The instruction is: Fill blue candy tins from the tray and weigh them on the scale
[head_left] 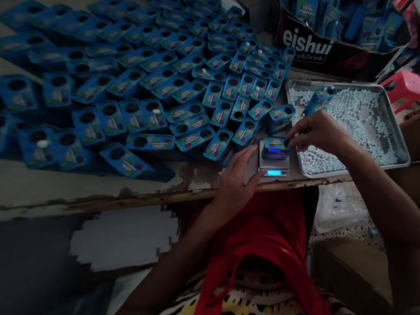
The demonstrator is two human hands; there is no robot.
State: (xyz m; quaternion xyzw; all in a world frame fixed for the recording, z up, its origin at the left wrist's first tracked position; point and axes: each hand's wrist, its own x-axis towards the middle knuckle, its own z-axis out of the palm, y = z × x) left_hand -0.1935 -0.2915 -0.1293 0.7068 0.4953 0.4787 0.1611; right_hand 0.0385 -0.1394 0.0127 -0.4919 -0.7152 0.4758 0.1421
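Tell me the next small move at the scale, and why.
Probably ease the right hand back from the blue container: the fingers are close at its right end, and it stands on the scale, whose display is lit, so a touch could sway the reading.

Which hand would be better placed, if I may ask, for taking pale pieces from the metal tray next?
Probably the right hand: it is beside the metal tray of pale pieces, while the left hand sits mostly left of the scale.
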